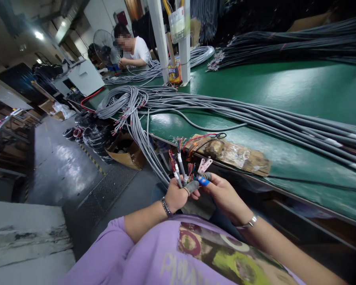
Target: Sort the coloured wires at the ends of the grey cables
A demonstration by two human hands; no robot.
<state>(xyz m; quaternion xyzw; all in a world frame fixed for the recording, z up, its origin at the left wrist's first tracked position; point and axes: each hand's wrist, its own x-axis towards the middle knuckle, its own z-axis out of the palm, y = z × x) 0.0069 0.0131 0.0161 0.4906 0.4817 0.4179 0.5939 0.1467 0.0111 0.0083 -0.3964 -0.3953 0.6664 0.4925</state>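
Note:
My left hand (178, 194) is closed around a few grey cable ends (178, 166) whose stripped coloured wires fan out above the fist. Its thumb wears a grey finger cover. My right hand (224, 194) is closed beside it, pinching a small pink tool (204, 164) against the wires, with a blue cover on one fingertip. The two hands touch just off the front edge of the green bench (284, 91). The grey cables hang down from the bench edge to my left hand.
A long bundle of grey cables (255, 114) runs across the bench. A taped cardboard pad (234, 152) with red and black leads lies at its edge. Another person (133, 49) works at the far end beside a fan (103, 43). An open carton (126, 152) sits on the floor.

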